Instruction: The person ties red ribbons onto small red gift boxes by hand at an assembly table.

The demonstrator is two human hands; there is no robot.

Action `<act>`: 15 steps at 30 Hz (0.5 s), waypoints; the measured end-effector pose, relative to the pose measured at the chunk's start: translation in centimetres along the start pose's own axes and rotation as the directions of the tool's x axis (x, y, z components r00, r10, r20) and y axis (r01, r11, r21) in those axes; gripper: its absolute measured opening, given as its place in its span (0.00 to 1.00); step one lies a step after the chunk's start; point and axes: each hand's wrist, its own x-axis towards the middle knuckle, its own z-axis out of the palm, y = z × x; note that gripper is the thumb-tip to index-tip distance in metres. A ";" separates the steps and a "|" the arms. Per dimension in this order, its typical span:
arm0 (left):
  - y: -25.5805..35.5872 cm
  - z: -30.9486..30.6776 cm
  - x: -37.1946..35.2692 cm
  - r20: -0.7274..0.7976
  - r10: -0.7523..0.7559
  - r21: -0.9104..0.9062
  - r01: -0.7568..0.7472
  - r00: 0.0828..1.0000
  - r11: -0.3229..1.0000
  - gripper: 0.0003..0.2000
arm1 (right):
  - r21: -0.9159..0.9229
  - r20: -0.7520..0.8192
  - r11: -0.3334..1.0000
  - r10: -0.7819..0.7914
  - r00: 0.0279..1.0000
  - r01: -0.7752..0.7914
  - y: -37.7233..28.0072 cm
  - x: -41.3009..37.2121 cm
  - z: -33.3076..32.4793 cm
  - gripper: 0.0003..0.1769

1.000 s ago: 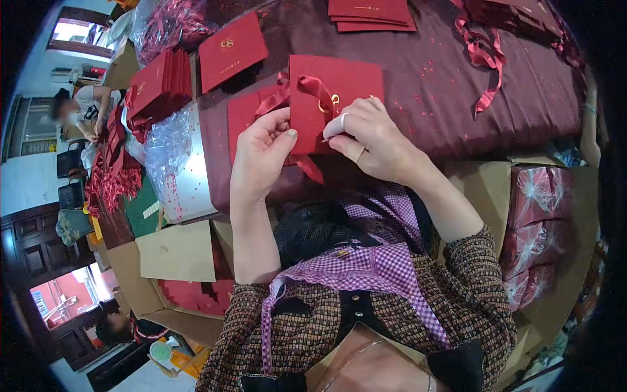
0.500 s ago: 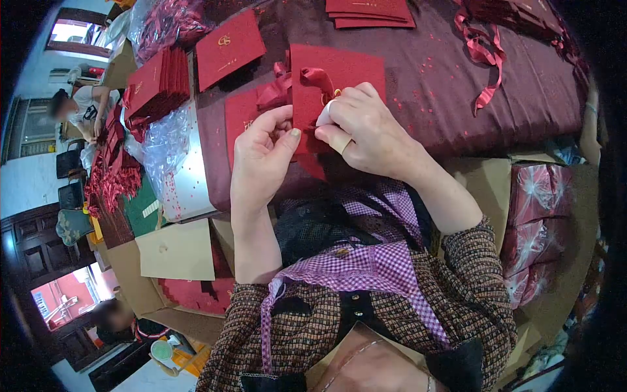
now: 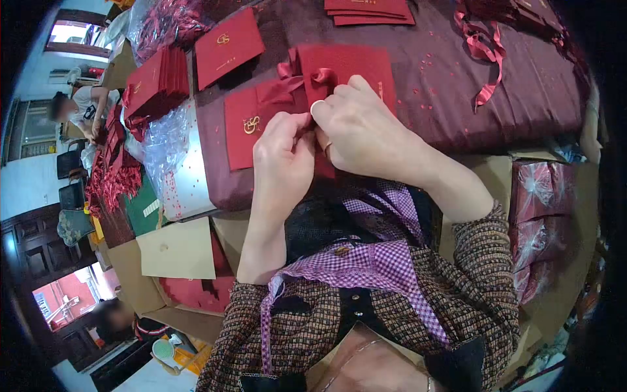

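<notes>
My left hand [image 3: 284, 157] is closed, its thumb and fingertips pinched together at the lower left edge of a red card bag [image 3: 356, 62]. Against it, my right hand [image 3: 359, 130] is also closed, with white and tan wraps on its fingers. Both seem to grip the red ribbon [image 3: 321, 77] that loops out of the bag's face; the fingers hide the exact grip. Beneath, to the left, lies another red bag [image 3: 245, 108] with a gold monogram and a ribbon across its top corner.
A single red bag [image 3: 228, 49] and an upright stack of them [image 3: 157, 81] stand at the left. More lie at the back [image 3: 369, 12], near a loose ribbon [image 3: 486, 59]. Cartons [image 3: 173, 313] flank me, one with plastic-wrapped red packs [image 3: 539, 189]. Other people sit at the far left.
My left hand has moved right and its fingers have closed, meeting my right hand. The bag has shifted slightly right, uncovering the monogram on the one below.
</notes>
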 end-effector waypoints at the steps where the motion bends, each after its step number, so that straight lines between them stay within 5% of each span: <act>1: -0.1 0.1 0.0 -0.010 0.032 0.013 -0.032 0.999 0.999 0.09 | -0.076 -0.005 0.997 -0.029 1.000 0.029 -0.1 0.0 0.0 0.06; 8: -0.6 -1.1 0.7 0.083 0.121 -0.077 -0.115 0.989 0.990 0.08 | 0.292 0.057 0.955 0.039 0.998 -0.054 1.3 -0.3 -3.1 0.05; 15: -0.8 -1.5 0.7 0.227 0.159 0.006 -0.165 0.961 0.986 0.04 | 0.297 0.124 0.954 -0.013 0.992 -0.025 1.5 -1.3 -3.2 0.09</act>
